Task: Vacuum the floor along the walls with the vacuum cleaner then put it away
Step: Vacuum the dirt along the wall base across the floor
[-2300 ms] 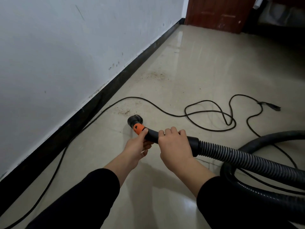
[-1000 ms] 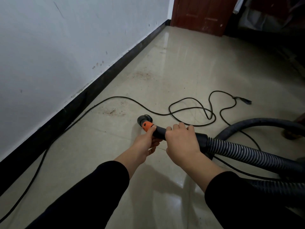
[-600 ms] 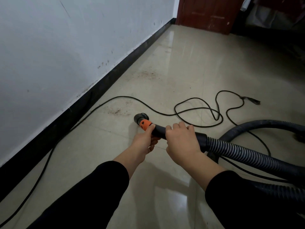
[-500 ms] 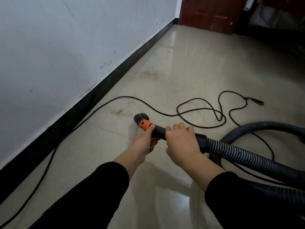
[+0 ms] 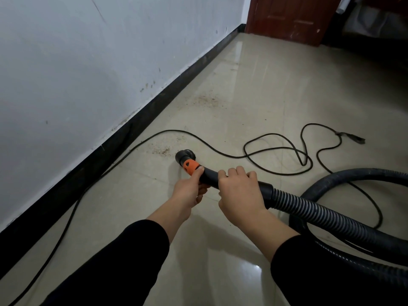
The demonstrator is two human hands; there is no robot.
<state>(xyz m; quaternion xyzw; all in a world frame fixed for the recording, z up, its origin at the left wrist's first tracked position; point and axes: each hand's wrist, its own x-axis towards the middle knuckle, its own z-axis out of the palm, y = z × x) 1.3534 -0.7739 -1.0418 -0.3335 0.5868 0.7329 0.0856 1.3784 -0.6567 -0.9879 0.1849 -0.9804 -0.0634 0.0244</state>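
A glossy beige tiled floor meets a white wall, with a thin black power cord looping across the floor. My left hand and, behind it, my right hand both grip the black end of the ribbed grey vacuum hose. Its small round nozzle is beside brown dirt specks.

Looks like a room in a home: glossy beige floor tiles, scuffed white wall edged with a black baseboard, brown panelled wooden door at the far end, specks of dirt near the baseboard.
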